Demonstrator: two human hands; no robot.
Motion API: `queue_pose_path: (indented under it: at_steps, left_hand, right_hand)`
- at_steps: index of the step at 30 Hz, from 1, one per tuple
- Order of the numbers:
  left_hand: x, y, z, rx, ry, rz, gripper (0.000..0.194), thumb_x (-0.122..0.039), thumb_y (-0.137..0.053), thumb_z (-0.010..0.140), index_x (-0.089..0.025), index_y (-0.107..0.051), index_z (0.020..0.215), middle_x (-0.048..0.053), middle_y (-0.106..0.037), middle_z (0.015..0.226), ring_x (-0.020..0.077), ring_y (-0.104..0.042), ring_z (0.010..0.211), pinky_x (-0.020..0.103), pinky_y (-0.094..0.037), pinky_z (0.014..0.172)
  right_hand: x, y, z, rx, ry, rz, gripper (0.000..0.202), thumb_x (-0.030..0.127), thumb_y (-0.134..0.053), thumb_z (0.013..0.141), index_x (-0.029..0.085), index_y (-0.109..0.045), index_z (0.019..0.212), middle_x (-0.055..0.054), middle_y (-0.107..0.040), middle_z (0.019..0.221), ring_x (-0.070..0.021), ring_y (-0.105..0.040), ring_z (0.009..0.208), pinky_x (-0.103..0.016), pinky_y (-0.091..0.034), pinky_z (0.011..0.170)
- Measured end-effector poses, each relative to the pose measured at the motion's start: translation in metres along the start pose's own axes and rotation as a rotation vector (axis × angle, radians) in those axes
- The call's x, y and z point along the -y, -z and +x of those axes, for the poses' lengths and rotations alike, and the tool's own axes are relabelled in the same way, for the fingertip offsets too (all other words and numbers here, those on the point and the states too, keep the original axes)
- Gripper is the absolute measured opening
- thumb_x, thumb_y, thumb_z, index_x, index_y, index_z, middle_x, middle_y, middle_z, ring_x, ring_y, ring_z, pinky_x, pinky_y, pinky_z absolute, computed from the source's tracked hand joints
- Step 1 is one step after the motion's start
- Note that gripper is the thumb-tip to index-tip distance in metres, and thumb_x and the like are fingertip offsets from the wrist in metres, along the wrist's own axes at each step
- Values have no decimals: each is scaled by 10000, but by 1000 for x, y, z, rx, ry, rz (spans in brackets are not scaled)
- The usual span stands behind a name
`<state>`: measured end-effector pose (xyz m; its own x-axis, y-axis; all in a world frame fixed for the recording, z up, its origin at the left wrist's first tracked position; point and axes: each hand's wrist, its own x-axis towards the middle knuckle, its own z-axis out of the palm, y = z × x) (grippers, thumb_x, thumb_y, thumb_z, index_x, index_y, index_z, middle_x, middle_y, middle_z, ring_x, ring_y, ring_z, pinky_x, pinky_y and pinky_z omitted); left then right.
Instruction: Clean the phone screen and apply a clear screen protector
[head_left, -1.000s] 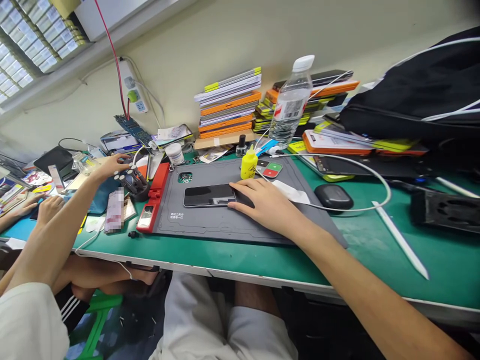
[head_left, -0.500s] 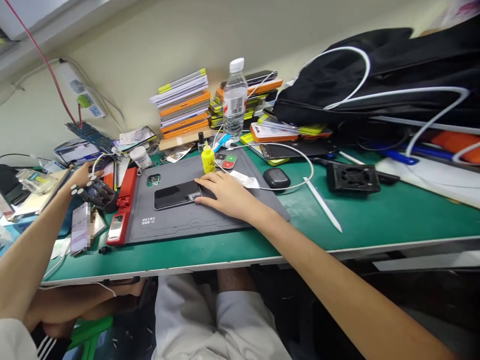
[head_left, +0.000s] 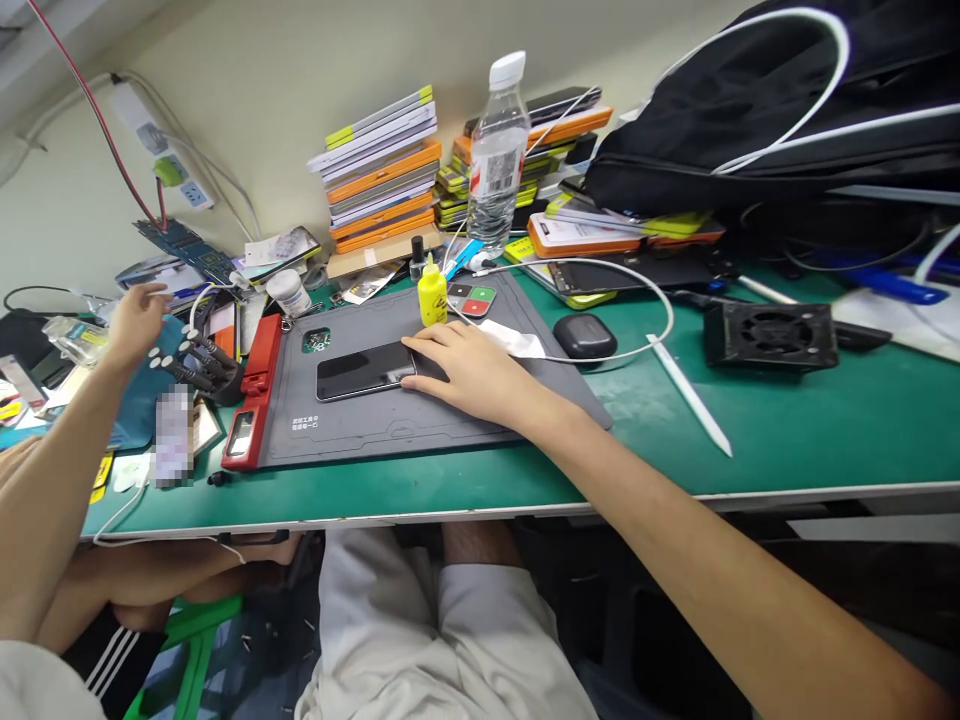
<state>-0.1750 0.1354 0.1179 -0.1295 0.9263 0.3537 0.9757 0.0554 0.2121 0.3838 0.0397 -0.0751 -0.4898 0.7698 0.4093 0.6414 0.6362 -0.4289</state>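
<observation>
A smartphone (head_left: 365,371) with a dark screen lies face up on the grey work mat (head_left: 360,435). My right hand (head_left: 480,375) rests at its right end, thumb and fingers gripping the two edges. At the left, my left hand (head_left: 137,322) is raised over the cluttered end of the bench, fingers drawn together around something thin and pale that I cannot make out. Below and right of that hand stands a round holder of screwdrivers (head_left: 199,365). A yellow dropper bottle (head_left: 433,296) stands on the mat behind the smartphone.
A red clamp-like strip (head_left: 259,385) runs along the mat's left edge. Behind stand a water bottle (head_left: 499,150) and stacked boxes (head_left: 382,190). To the right are a black earbud case (head_left: 585,338), a white stylus (head_left: 690,395), a small fan (head_left: 771,335) and a looping white cable. Another person's leg shows lower left.
My left hand has lifted and moved left, away from the things behind the screwdriver holder. My right hand stays on the smartphone. The view has shifted slightly.
</observation>
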Motion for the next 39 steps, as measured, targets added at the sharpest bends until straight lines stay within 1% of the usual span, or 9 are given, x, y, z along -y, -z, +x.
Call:
queue_pose_path:
  at_steps: [3,5,8,11,15,26,31,35,39]
  left_hand:
    - [-6,20,-15,-45,22,-6,555,-520,-894,1248,-216,-768,1696,168,-799,1679,365,-843,1434,615,-770,1212]
    - [-7,27,-21,25,40,51,535,-514,-901,1244,-213,-785,1671,162,-812,1657,371,-838,1451,631,-756,1238]
    - [-6,20,-20,228,108,122,491,-512,-923,1228,-193,-823,1588,140,-835,1602,370,-852,1403,599,-773,1198]
    - [-4,2,-12,307,157,155,513,-522,-922,1228,-194,-816,1607,140,-823,1628,381,-848,1413,596,-777,1191]
    - [-4,-7,-7,261,176,209,529,-514,-922,1229,-206,-799,1640,152,-810,1654,373,-842,1429,606,-771,1206]
    - [-6,26,-27,165,165,340,507,-509,-926,1228,-203,-810,1616,156,-816,1646,368,-843,1432,611,-768,1213]
    - [-26,39,-51,-29,116,341,405,-394,-808,1237,-188,-862,1582,152,-895,1604,403,-832,1532,712,-632,1410]
    - [-47,55,-76,-290,42,317,649,-313,-576,1194,-208,-710,1820,102,-903,1668,368,-773,1650,660,-521,1513]
    - [-73,60,-111,-456,-184,264,620,-274,-561,1185,-241,-716,1784,82,-896,1621,364,-790,1577,672,-486,1528]
  right_hand:
    - [2,2,0,17,-12,-14,685,591,-693,1286,128,-793,1781,-250,-849,1682,-486,-771,1519,-685,-626,1367]
    - [1,3,0,16,-10,-16,681,592,-694,1286,140,-791,1786,-245,-851,1678,-485,-768,1525,-677,-622,1366]
    - [-1,2,-1,7,-4,-9,655,599,-689,1286,180,-803,1776,-227,-857,1675,-480,-769,1526,-672,-621,1361]
    - [-2,1,-2,1,3,3,648,601,-673,1284,192,-809,1769,-225,-859,1674,-488,-771,1512,-702,-625,1353]
    - [-1,1,-1,3,0,2,660,607,-661,1282,181,-813,1763,-229,-862,1665,-489,-776,1488,-714,-630,1346]
    - [-1,3,-2,9,-6,11,655,596,-666,1279,191,-810,1773,-233,-852,1686,-502,-770,1513,-740,-625,1355]
    - [-1,4,-3,17,-12,0,657,597,-671,1280,189,-804,1778,-230,-850,1691,-498,-773,1518,-719,-625,1356]
    - [-3,3,-3,7,0,-7,664,611,-657,1285,197,-801,1784,-230,-849,1692,-502,-772,1503,-725,-633,1334]
    - [-5,3,-5,19,1,-11,677,633,-655,1287,206,-793,1795,-226,-844,1697,-500,-770,1512,-714,-628,1344]
